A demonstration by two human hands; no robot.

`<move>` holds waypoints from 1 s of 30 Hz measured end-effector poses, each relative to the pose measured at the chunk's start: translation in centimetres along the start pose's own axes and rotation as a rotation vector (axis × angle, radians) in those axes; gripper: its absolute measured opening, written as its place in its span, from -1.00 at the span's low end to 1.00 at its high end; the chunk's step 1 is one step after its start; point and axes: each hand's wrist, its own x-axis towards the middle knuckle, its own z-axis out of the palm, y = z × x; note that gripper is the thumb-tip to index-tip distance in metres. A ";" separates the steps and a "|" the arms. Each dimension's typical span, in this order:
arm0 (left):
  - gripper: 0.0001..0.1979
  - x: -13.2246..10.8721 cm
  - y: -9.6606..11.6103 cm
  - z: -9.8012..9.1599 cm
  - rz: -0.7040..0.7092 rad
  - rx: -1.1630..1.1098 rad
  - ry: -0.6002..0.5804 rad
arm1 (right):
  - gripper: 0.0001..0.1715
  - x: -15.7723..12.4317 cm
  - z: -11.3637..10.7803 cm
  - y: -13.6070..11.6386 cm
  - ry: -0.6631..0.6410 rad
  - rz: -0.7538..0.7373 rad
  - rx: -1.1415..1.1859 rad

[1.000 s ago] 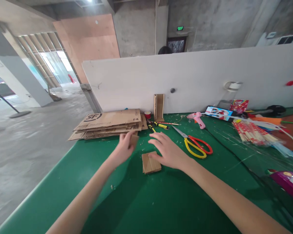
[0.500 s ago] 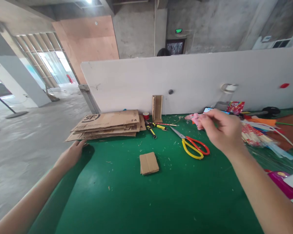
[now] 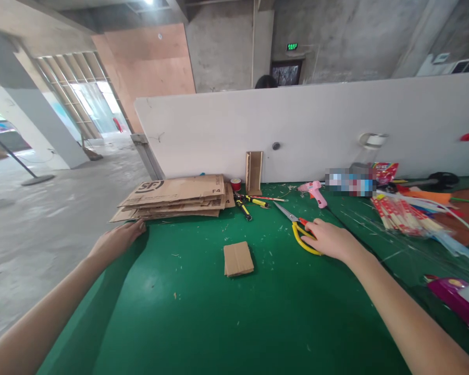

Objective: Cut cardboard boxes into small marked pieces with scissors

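My right hand (image 3: 329, 240) rests on the handles of the yellow and red scissors (image 3: 288, 214), its fingers curled over them; the blades point to the far left. My left hand (image 3: 118, 241) lies at the left edge of the green table (image 3: 219, 328), fingers stretched out, fingertips touching the near corner of a stack of flattened cardboard boxes (image 3: 180, 195). A small folded cardboard piece (image 3: 238, 259) sits on the table between my hands, touched by neither.
A white partition (image 3: 297, 125) closes off the table's far side. Along it are an upright cardboard piece (image 3: 254, 172), a red spool (image 3: 236, 184), yellow-black knives (image 3: 244, 209), a pink glue gun (image 3: 315, 192) and bagged sticks (image 3: 404, 219). A purple object (image 3: 453, 297) lies at right.
My right hand came down from near the glue gun onto the scissors' handles. My left hand shifted slightly right to the cardboard stack's corner.
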 end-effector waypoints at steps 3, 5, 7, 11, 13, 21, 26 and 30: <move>-0.61 0.4 -0.4 -0.1 0.077 0.138 -0.064 | -0.66 0.2 0.8 0.3 0.025 0.004 0.020; -0.61 0.5 -0.4 -0.1 0.045 0.195 -0.055 | -0.67 0.4 1.0 0.1 0.044 0.015 0.041; -0.65 0.3 0.4 -0.5 0.069 0.257 -0.012 | -0.69 0.6 1.1 0.0 0.059 0.034 0.078; -0.67 0.3 4.0 -2.3 0.217 0.281 0.124 | -0.71 1.2 1.5 -0.3 0.081 0.119 0.218; -0.66 1.1 6.5 -3.4 0.164 0.169 0.134 | -0.65 1.5 1.8 -0.4 0.082 0.165 0.326; -0.50 6.5 14.6 -3.3 -0.161 -0.195 -0.093 | -0.53 1.6 1.9 -1.0 0.057 0.237 0.820; -0.43 6.7 15.9 -2.5 -0.126 -0.050 0.048 | -0.54 1.2 1.9 -1.8 0.107 0.236 1.007; -0.59 7.5 15.6 -2.3 -0.030 -0.016 0.002 | -0.51 1.3 2.2 -2.2 0.135 0.228 1.069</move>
